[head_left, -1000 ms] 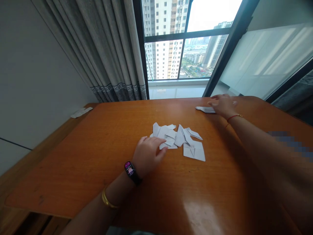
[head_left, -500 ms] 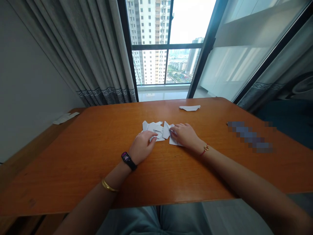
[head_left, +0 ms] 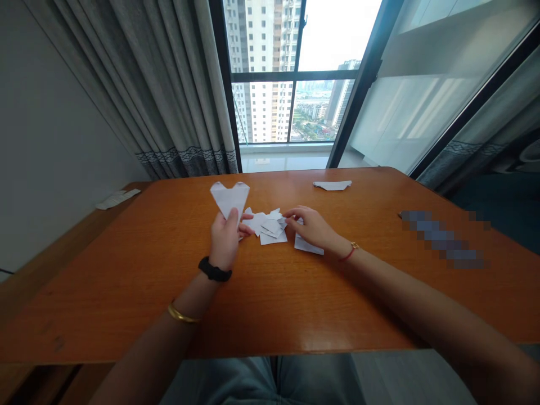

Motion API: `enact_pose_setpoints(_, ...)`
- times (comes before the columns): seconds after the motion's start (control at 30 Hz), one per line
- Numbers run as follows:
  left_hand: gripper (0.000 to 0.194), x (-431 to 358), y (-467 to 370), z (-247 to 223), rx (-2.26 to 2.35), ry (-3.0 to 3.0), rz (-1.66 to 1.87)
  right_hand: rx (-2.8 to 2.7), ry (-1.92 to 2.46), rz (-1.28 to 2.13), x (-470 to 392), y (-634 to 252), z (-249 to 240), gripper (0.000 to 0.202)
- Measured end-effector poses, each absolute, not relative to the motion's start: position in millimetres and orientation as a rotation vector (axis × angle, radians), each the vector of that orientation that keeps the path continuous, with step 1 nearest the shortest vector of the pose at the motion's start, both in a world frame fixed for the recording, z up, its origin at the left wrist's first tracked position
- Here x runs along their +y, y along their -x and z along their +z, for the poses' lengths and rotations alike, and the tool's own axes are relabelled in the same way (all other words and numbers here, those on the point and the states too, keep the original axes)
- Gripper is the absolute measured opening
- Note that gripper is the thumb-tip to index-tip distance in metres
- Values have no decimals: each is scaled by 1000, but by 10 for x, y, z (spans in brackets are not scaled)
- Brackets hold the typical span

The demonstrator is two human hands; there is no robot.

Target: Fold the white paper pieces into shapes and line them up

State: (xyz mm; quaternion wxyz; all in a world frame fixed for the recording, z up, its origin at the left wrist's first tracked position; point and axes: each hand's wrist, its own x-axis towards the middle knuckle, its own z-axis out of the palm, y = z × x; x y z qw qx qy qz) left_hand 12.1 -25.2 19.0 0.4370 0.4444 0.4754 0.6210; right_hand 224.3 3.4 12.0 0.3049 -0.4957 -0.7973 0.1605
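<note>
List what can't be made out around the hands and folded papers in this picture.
- Head view: the right hand covers part of the paper pile; the count stays unclear.
- The left hand hides the lower tip of the heart-shaped paper.
- A pixelated patch on the table is blurred.

Wooden table (head_left: 126, 264), apparently folded papers (head_left: 272, 228)

head cam, fwd-down, table (head_left: 126, 270) near

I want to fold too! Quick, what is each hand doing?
Left hand: closed, holding up a white heart-shaped folded paper.
Right hand: open, resting on the pile of white folded papers.
</note>
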Motion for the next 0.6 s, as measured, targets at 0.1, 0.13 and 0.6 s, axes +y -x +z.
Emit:
enact_pose_setpoints(0.1,18,-173,-87,169,1110,-903,1636,-2349,1249,207,199,-1940,122,33)
enact_pose_setpoints(0.13,16,-157,-75,165,1103,-879,1658,-2440,1220,150,234,-1827,128,40)
enact_pose_setpoints(0.6,12,-140,-2,169,1166,-1002,1503,-2387,1055,270,-75,-2092,448,20)
